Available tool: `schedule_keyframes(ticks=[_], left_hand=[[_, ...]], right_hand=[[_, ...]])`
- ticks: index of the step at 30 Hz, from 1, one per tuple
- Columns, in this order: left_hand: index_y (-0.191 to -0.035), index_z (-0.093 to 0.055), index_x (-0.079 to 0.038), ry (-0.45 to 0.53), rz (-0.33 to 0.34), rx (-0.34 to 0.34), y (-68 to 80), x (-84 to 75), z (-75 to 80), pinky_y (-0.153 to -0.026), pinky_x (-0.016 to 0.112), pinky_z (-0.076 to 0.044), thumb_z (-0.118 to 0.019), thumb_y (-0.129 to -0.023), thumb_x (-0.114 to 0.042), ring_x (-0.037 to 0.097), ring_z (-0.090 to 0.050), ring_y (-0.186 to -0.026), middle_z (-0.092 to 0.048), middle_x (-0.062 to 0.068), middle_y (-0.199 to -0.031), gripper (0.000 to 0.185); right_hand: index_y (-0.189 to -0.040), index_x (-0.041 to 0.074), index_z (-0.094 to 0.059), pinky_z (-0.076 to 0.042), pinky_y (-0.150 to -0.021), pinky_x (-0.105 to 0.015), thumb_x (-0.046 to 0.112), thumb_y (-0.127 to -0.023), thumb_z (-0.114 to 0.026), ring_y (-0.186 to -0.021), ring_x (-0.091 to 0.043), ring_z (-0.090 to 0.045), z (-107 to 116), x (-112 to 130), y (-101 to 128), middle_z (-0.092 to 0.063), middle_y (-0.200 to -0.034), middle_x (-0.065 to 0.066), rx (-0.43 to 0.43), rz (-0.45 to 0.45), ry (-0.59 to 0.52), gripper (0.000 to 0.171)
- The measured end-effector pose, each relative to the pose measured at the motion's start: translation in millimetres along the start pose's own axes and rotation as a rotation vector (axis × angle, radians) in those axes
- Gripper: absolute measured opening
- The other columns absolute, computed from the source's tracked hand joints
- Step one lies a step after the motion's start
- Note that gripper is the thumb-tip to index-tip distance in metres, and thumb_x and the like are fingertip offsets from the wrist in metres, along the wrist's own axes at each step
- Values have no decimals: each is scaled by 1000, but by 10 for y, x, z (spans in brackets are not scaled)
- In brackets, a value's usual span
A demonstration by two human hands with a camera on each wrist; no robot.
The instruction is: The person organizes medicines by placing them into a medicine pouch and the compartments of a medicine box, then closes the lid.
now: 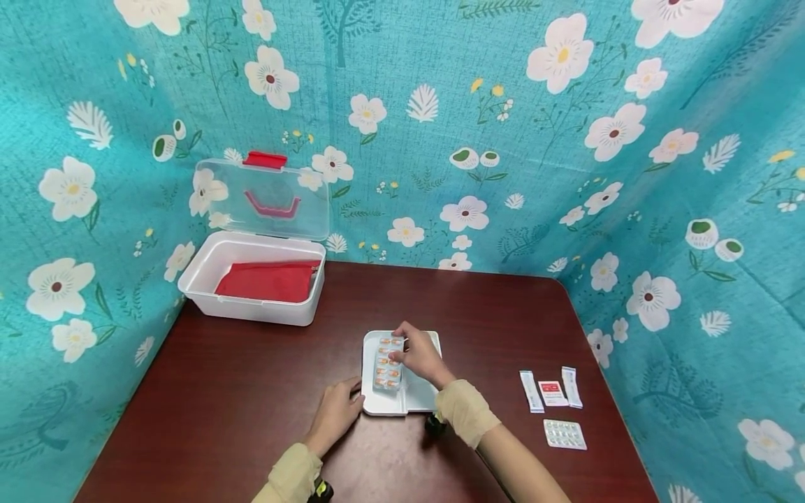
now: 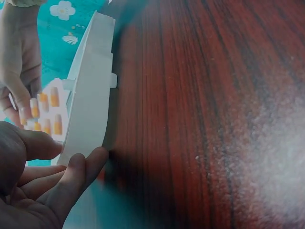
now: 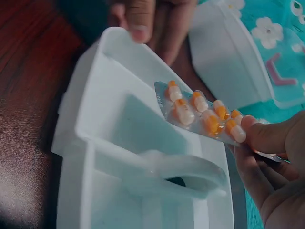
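A blister pack of orange-and-white capsules [image 1: 386, 374] is pinched between the thumb and fingers of my right hand [image 1: 423, 355]. It hovers over the left compartment of a white divided tray [image 1: 371, 404]. In the right wrist view the pack [image 3: 205, 112] tilts above the compartment, beside the tray's white loop handle [image 3: 190, 164]. My left hand [image 1: 337, 411] holds the tray's near left corner. From the left wrist, its thumb [image 2: 45, 145] lies at the tray's rim, with the other fingers against the outer wall [image 2: 90, 95].
At the back left stands an open white box [image 1: 251, 312] with a clear raised lid [image 1: 277, 195] and a red pouch [image 1: 267, 281] inside. On the right lie two slim white packets [image 1: 531, 391], a red-and-white packet [image 1: 552, 393] and another blister pack [image 1: 564, 434]. Flowered cloth [image 1: 402, 140] surrounds the table.
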State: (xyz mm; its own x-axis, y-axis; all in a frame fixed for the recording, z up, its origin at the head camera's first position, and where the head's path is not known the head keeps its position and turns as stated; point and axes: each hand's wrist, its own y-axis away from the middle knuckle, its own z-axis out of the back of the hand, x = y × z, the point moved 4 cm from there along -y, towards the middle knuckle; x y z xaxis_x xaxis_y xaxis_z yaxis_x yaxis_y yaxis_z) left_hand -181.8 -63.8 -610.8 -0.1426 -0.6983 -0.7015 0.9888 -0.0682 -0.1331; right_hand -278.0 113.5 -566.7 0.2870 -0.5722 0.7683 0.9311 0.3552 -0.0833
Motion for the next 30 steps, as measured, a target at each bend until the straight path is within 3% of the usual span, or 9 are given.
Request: schedule_keyframes(ticks=[6,10,14,20,25,30], left_hand=[[-112,-73,0,10,9,3,31,2,-4,-84,43,-56,-71,-80,-3,28,-72,-101,-77,11,-104,32],[-112,-73,0,14,15,10,45,8,-19,-84,43,-56,-71,-80,-4,28,-72,-100,-77,11,-104,32],[-111,-73,0,8,14,3,39,6,-26,-83,44,-56,-71,-80,-4,29,-73,-99,-77,11,-103,31],[-111,-73,-1,1,13,12,20,-8,-34,-81,43,-56,-72,-81,-6,27,-73,-96,-77,11,-103,30],[-110,-73,0,0,14,11,22,-27,-12,-81,43,-56,-72,-81,-4,28,-73,-96,-77,13,-102,30],[-109,-72,2,-9,21,9,17,-36,7,-84,44,-56,-72,-80,-3,30,-73,-98,-76,13,-102,30]], right_hand=[[-104,4,-57,-47,-66,-26,2,-76,-81,-72,-14,-57,-179,65,8,-69,-87,-10,45,73,159,37],[-105,5,-56,-50,-73,-33,1,-77,-80,-81,-20,-62,-270,106,27,-69,-95,-11,56,115,252,38],[-106,8,-56,-53,-75,-38,3,-76,-81,-89,-24,-66,-330,140,43,-69,-99,-9,10,183,418,39],[-103,13,-62,-48,-80,-44,15,-74,-85,-97,-22,-63,-374,136,57,-73,-97,-1,-34,178,624,38],[-110,16,-64,-47,-79,-44,17,-75,-84,-100,-23,-61,-388,98,70,-71,-101,-1,-14,160,660,41],[-117,14,-63,-48,-75,-44,15,-79,-82,-103,-27,-61,-277,111,98,-68,-110,-7,-57,186,576,43]])
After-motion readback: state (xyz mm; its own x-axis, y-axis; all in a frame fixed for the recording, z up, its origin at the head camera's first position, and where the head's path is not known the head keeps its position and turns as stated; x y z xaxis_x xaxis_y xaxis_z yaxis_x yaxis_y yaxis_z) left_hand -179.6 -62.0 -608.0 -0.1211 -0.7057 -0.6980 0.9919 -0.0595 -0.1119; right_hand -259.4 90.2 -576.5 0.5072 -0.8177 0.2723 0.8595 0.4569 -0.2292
